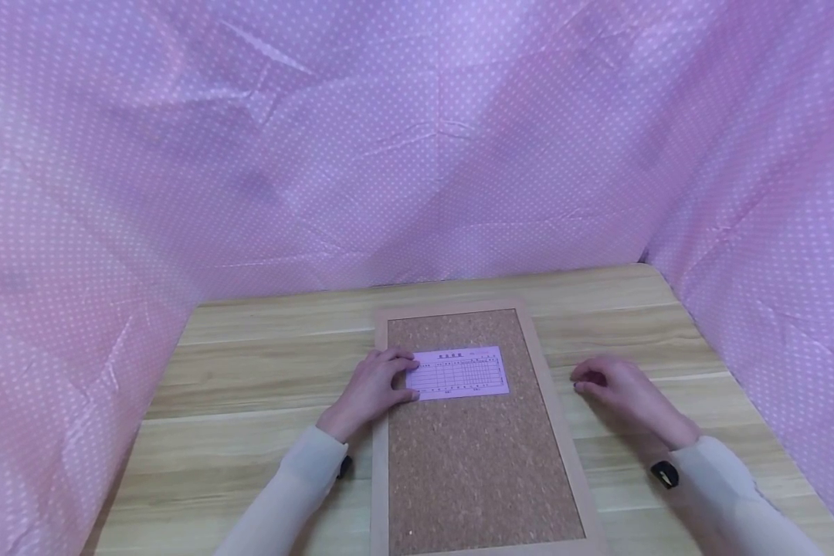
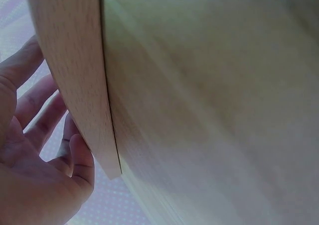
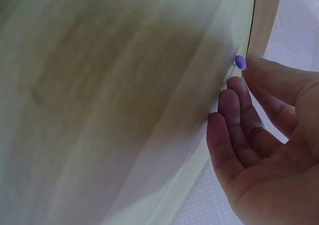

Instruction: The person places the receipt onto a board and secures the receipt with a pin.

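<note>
Pink dotted cloth (image 1: 417,139) hangs behind and to both sides of the cork board. The wooden bench (image 1: 250,371) carries the cork board (image 1: 472,455), which lies flat in a pale wooden frame, its long side running away from the person. A small lilac printed slip (image 1: 462,372) lies on the cork in the board's far half, reaching toward its left edge. The left hand (image 1: 375,386) rests over the board's left frame edge, its fingers (image 1: 399,359) laid fairly straight on the slip's left end, pressing rather than grasping. The right hand (image 1: 618,386) sits on the bench just right of the board, fingers curled, pinching a small purple pin (image 3: 240,62) at the fingertips beside the frame.
</note>
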Demonstrator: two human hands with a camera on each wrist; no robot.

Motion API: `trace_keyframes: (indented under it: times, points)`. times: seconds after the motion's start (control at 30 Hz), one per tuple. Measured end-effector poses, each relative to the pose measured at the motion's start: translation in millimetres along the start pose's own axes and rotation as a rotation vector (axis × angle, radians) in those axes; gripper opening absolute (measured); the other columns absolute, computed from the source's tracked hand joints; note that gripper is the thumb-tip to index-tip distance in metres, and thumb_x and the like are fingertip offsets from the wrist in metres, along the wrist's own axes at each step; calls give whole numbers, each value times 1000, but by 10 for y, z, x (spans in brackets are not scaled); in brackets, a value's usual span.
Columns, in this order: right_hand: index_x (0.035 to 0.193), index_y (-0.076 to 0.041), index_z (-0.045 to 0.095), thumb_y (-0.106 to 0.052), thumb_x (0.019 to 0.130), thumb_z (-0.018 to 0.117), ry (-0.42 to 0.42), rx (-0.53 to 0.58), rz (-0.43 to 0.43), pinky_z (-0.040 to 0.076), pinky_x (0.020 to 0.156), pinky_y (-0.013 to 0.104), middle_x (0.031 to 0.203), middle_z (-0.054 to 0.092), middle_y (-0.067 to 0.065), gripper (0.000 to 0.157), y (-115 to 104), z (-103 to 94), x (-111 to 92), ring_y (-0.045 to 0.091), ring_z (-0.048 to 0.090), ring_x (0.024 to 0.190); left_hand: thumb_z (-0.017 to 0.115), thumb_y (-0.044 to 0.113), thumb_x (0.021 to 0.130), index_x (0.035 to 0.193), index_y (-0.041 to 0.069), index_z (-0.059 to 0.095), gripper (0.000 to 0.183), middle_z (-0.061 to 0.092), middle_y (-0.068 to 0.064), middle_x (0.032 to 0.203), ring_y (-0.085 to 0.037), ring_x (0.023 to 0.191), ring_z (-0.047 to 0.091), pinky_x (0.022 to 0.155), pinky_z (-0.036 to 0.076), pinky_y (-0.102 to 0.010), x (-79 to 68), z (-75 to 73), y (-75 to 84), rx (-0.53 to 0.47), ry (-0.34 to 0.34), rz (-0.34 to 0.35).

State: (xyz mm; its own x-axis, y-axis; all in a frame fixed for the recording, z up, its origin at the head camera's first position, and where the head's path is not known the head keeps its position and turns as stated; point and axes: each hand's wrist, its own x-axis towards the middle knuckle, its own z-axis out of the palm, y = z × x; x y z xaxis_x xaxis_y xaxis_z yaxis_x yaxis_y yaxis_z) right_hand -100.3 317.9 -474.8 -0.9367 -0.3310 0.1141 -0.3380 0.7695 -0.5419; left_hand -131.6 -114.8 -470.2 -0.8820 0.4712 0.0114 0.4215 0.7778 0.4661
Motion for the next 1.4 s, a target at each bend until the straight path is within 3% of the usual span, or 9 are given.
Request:
trace_keyframes:
  times: [0.33, 0.67, 1.0, 1.17, 1.4]
  points:
    - [90, -12, 76, 2, 87, 76, -23, -33, -13, 55, 85, 52, 95, 74, 3, 15, -18, 30, 36, 30, 70, 92, 87, 27, 84, 130, 7, 71, 52, 62, -8, 140, -35, 125, 53, 102, 43, -54, -11, -1, 7, -9, 3, -8]
    - [89, -17, 75, -4, 91, 75, -35, 1, 12, 56, 81, 40, 89, 73, -4, 13, -35, 4, 38, 15, 68, 88, 87, 27, 84, 130, 6, 70, 53, 61, -9, 141, -34, 123, 53, 102, 43, -52, -2, -2, 18, 2, -4, -2]
    - [101, -12, 77, 1, 91, 74, 68, 52, -59, 59, 82, 38, 99, 77, 0, 16, -226, -23, 61, 22, 72, 92, 87, 28, 85, 130, 6, 70, 53, 61, -10, 140, -33, 123, 54, 102, 44, -51, 4, -3, 11, 7, -7, 8]
    - [101, -10, 77, 2, 91, 75, 139, 70, -99, 59, 79, 33, 97, 78, 1, 15, -370, -10, 124, 17, 72, 89, 86, 27, 85, 130, 6, 70, 53, 61, -9, 140, -32, 121, 53, 101, 44, -49, 3, 6, 0, -2, -9, -6]
    - [102, -10, 78, -4, 94, 74, 151, 113, -56, 57, 75, 27, 98, 78, 1, 11, -545, 19, 212, 8, 68, 87, 86, 28, 86, 131, 7, 70, 53, 61, -7, 141, -32, 123, 53, 101, 44, -49, -5, -7, 23, -7, -14, -21]
